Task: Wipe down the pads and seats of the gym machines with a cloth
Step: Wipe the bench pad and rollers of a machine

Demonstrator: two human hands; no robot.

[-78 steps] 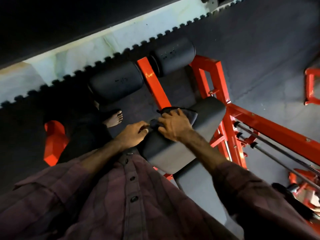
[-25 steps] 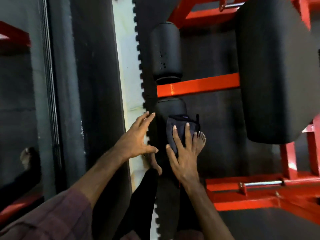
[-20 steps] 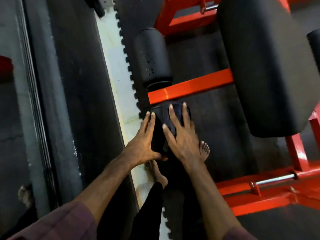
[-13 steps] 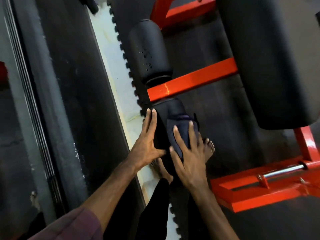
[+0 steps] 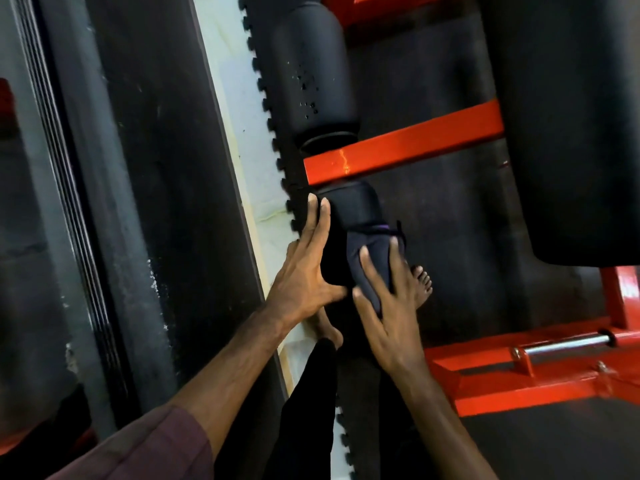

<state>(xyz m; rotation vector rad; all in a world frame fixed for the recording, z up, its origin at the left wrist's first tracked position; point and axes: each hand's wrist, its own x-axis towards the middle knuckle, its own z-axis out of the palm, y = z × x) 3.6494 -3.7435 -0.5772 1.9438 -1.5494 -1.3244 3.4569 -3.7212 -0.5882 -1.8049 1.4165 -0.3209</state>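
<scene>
Right hand: right hand [image 5: 391, 317] lay at centre frame, fingers spread nearly straight, pressing the cloth [image 5: 369, 258] flat on the near roller pad [image 5: 349, 216]; nothing pinched.
Left hand: left hand [image 5: 304, 271] lay flat on the pad's left side, fingers extended, likely steadying it against rolling.
Cloth: under the right fingers, just right of the left hand.
Outward: far roller pad [image 5: 315, 74] above the orange bar [image 5: 405, 143]; large back pad [image 5: 571, 126] upper right, both untouched.
</scene>
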